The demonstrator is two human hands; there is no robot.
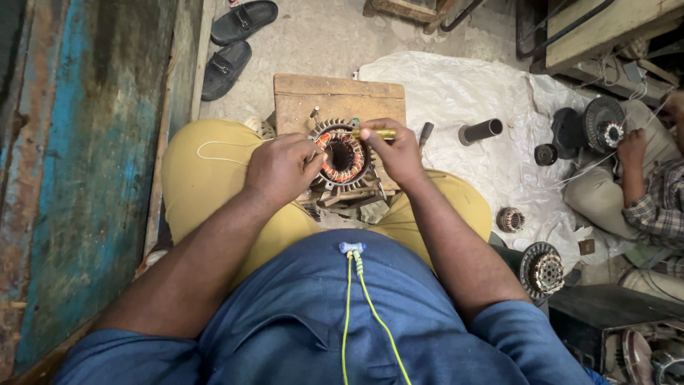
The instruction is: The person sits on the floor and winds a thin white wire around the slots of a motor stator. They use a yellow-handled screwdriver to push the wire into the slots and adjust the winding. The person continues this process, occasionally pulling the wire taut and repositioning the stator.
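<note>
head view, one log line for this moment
left hand: steadies copper-wound round motor stator | right hand: holds yellow-handled tool over it

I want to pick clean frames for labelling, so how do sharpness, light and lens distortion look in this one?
Head view: the left hand, right hand and motor stator are sharp and evenly lit, without glare; the white plastic sheet is bright but not blown out; the lower right corner is dim; the wide lens bows the painted wall at the left edge.

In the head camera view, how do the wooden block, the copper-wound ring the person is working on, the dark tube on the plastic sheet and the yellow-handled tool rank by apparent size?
Largest to smallest:
1. wooden block
2. copper-wound ring
3. dark tube and yellow-handled tool, which look about alike; the right hand hides part of the tool, so I won't rank them.
</note>
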